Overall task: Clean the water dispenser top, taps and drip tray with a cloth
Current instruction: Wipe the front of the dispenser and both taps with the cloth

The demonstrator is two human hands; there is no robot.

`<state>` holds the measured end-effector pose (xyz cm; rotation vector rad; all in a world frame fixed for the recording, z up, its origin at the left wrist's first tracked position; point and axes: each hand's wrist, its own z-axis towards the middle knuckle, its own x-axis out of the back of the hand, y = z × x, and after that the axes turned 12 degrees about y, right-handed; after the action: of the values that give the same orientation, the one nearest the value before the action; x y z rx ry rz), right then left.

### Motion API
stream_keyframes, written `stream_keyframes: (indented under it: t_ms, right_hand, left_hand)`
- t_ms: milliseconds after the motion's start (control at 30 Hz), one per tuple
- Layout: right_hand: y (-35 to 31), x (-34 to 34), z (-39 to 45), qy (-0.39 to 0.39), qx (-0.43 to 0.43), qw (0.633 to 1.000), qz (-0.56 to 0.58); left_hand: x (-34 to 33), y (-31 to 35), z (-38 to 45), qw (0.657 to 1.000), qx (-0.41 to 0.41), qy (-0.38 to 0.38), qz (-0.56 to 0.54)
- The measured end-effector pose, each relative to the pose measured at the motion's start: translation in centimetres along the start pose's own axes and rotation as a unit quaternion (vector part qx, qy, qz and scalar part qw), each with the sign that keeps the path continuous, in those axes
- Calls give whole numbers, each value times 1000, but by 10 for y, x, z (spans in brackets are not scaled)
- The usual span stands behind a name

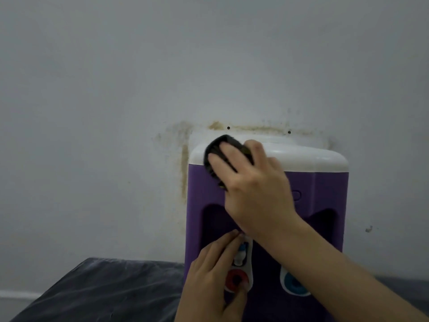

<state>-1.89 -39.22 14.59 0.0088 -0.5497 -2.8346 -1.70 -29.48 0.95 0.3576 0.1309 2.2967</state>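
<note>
Water dispenser: purple moulded body, smooth matt plastic, rounded corners, glossy white cap; standing upright against wall, right of centre, on dark surface.

Right hand: fingers spread flat, pressing dark cloth onto front left corner of white top. Cloth bunched into rounded pad, black, coarse-looking weave, draped over cap edge and onto purple front. Palm covering upper front panel; forearm crossing diagonally from lower right.

Left hand: fingers partly curled, resting against recessed tap bay, fingertips near white tap lever, thumb beside red tap. Holding nothing identifiable; contact with tap housing apparent, grip not determinable.

Red tap: ring-shaped collar, dark centre, set in white oval housing. Blue tap: matching ring in white housing, to right, partly hidden by right forearm. Both set in deep dark recess with curved upper corners. Small oval button on front panel, right of right hand.

Drip tray: not discernible.

Surface: dark grey, faintly wrinkled, cloth-like or sheeted covering, front left corner rounded.

Wall: pale grey, flat paint. Brownish-yellow staining in vertical streak left of dispenser and horizontal band above cap. Two small dark round marks within band. Small chip at right.
</note>
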Motion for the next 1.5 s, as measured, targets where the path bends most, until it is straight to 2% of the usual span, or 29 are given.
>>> stream_keyframes:
  t_ms: [133, 267, 300, 400, 500, 633, 800, 967, 1033, 1100, 1167, 1233, 1300, 1400, 1500]
  right_hand:
    - [21, 13, -13, 27, -97, 994, 29]
    - [50, 21, -3, 30, -285, 957, 52]
    - [53, 20, 3, 42, -283, 957, 50]
    - [39, 18, 24, 50, -150, 985, 68]
    - [21, 6, 31, -28, -16, 998, 53]
    - [10, -6, 31, -98, 133, 986, 37]
    - [11, -11, 5, -105, 301, 948, 0]
    - [28, -2, -7, -92, 345, 934, 24]
    - [39, 6, -9, -94, 344, 932, 72]
    - [51, 15, -7, -84, 307, 935, 154]
    - [58, 20, 3, -30, 241, 951, 192]
    - [51, 18, 14, 24, 175, 970, 165]
    - [36, 10, 20, 22, 139, 983, 115]
    - [22, -2, 8, -21, 162, 986, 38]
    - [32, -1, -12, -13, 211, 975, 60]
  left_hand:
    - [0, 1, -3, 999, 30, -1, -22]
    - [0, 5, -3, 998, 49, -13, -42]
    - [0, 5, -3, 997, 51, -20, -47]
    - [2, 5, -3, 997, 51, -37, -51]
    - [2, 5, -4, 997, 47, -46, -41]
    - [3, 6, -3, 997, 49, -51, -40]
    - [4, 4, -3, 997, 46, -63, -29]
    - [5, 2, -3, 996, 39, -80, -25]
    - [6, 2, -3, 996, 36, -78, -29]
    - [6, 3, -3, 996, 37, -75, -34]
    - [6, 4, -3, 996, 45, -70, -42]
    - [5, 5, -3, 996, 48, -64, -47]
    - [6, 4, -3, 996, 47, -61, -47]
    - [7, 2, -4, 995, 47, -70, -45]
    - [8, 1, -4, 994, 48, -77, -54]
